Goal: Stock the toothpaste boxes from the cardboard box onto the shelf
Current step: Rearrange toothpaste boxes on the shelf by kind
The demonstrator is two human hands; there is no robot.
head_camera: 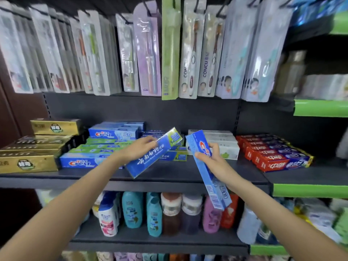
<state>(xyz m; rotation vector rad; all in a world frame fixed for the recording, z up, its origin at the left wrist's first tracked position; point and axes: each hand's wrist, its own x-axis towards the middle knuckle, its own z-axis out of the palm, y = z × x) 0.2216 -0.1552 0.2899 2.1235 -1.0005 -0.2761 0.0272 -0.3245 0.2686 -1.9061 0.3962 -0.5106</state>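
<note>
My left hand (138, 148) grips a blue toothpaste box with white Chinese lettering (160, 149), tilted up to the right above the dark shelf (169, 173). My right hand (212, 159) holds a light-blue Crest box (212, 183) almost upright, its barcode end hanging below the shelf edge. Both boxes hover in front of stacked toothpaste: blue Crest boxes (81, 162) and green ones at the left-centre, white boxes (226, 146) behind my right hand. The cardboard box is out of view.
Gold toothpaste boxes (28, 157) fill the shelf's left end, red ones (273, 157) the right. Toothbrush packs (146, 53) hang overhead. Shampoo bottles (154, 213) stand on the shelf below. Green-edged shelving (310, 190) adjoins on the right.
</note>
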